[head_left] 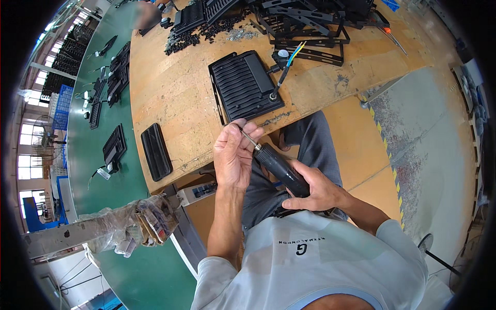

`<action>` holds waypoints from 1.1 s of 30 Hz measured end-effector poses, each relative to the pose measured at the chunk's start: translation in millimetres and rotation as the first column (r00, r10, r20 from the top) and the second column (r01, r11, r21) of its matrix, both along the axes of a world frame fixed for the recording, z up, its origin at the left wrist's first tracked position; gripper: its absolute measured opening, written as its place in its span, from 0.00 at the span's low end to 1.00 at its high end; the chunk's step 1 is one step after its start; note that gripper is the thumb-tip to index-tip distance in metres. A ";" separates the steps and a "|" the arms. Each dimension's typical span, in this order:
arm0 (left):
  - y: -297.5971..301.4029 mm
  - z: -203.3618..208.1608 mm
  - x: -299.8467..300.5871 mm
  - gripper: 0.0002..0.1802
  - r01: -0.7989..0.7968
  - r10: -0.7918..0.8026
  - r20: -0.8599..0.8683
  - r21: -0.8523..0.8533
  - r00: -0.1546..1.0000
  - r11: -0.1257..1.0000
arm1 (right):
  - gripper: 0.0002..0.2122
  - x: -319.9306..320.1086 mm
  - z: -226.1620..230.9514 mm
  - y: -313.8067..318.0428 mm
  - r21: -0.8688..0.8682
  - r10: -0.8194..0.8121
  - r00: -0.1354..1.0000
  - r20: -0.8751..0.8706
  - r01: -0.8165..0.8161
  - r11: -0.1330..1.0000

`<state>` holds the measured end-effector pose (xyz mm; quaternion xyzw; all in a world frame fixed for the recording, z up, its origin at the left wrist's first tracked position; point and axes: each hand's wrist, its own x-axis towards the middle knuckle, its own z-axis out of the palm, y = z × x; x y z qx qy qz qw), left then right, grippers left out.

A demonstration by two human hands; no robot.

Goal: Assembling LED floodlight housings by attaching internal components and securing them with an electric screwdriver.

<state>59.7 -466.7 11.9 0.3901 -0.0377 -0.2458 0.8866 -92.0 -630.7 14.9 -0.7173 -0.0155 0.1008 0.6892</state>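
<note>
Beside the wooden table [188, 106], my right fingers [307, 172] grip a black screwdriver [281, 169], my left fingers [234, 135] pinching its bit [251, 140].

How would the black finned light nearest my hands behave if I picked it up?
The finned light is probably stiff and fairly heavy, since its ribbed casing looks metallic. Its thin black cable, ending in loose wires, would likely flex. The white-domed part jutting from one edge may be fragile.

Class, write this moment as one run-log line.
left hand: at metal bit | right hand: gripping black driver | finned black housing: on wooden bench
</note>
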 end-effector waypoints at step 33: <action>-51.9 2.1 266.7 0.10 -0.706 -0.342 0.835 0.548 0.431 0.450 | 0.32 -20.3 -4.3 -14.1 0.086 -0.135 0.988 -0.079 0.142 0.986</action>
